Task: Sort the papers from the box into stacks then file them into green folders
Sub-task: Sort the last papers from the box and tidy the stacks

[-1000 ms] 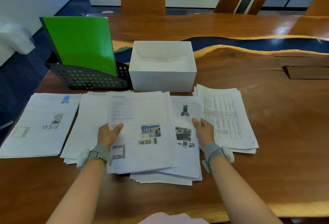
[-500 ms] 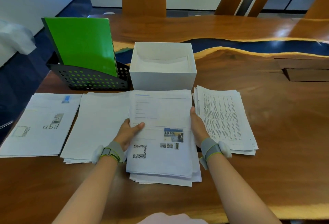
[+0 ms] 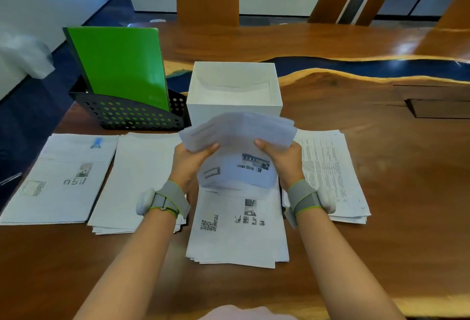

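Note:
My left hand [image 3: 189, 160] and my right hand [image 3: 281, 159] grip a bundle of papers [image 3: 239, 149] by its two sides, lifted off the table and bent over in front of the white box [image 3: 235, 109]. Under it lies a stack with a QR code [image 3: 236, 228]. Other stacks lie in a row: a far-left stack with pictures [image 3: 61, 179], a plain stack [image 3: 137, 179] and a dense-text stack [image 3: 330, 172] at the right. Green folders [image 3: 119, 65] stand in a black perforated rack [image 3: 132, 116] at the back left.
The wooden table [image 3: 407, 192] has a blue resin strip [image 3: 381, 67] running across its far part and a recessed hatch [image 3: 440, 108] at the right. The white box holds some white paper at its bottom. Wooden chair backs stand beyond the table.
Both hands slid the top bundle rightward onto the middle stack, then lifted it off the table; it now bends in the air between them.

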### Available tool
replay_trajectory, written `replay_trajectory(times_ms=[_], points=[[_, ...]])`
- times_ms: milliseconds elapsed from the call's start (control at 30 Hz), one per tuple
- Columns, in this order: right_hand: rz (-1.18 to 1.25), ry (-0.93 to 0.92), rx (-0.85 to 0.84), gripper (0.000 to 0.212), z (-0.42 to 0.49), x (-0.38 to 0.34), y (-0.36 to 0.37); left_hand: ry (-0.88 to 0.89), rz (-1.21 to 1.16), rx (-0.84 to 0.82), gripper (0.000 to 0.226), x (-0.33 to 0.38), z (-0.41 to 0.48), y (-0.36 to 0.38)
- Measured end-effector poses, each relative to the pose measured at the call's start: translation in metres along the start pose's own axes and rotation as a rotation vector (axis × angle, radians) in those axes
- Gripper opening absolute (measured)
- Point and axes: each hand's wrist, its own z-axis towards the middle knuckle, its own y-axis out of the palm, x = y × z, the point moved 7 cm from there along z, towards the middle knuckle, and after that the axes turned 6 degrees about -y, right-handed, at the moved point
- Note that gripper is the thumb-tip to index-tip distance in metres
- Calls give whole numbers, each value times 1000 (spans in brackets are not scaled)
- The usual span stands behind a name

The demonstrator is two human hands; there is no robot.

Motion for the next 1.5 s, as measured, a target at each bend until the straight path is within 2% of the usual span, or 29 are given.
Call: replay_trajectory(times_ms=[200,367,467,533,567,633,667,767,867,933,1033,1200,1400,1500], points=[[-130,137,65,36,-13,47,-11,-108,189,-77,42,-41,3,9],[-53,133,149,29,0,40,-12,-80,288,-13,30,-46,7,-2],[61,127,212,27,8,35,-9,-127,280,107,23,-58,4,-30],[87,127,237,28,10,35,-6,-193,205,213,15,-70,-3,-49],[94,129,237,26,10,35,-2,-244,77,240,13,-78,-8,-54],[111,147,210,26,7,39,16,-362,-248,203,15,-92,-18,-57],[117,147,198,27,6,41,19,-418,-332,157,23,-100,-22,-50],[114,168,137,17,3,48,41,-542,-359,25,33,-114,-32,-41],[94,158,81,12,-1,52,66,-545,-390,-8,17,-113,-36,-47],[92,177,42,9,-4,54,83,-494,-380,67,4,-108,-35,-63],[35,209,-58,28,-8,57,106,-384,-292,211,6,-97,-30,-97],[-13,249,-331,20,-29,64,151,-284,-260,478,10,-85,-31,-168],[-110,344,-386,28,-59,96,161,-251,-348,697,19,-85,-42,-247],[-173,388,-349,28,-69,113,153,-274,-374,815,4,-90,-48,-284]])
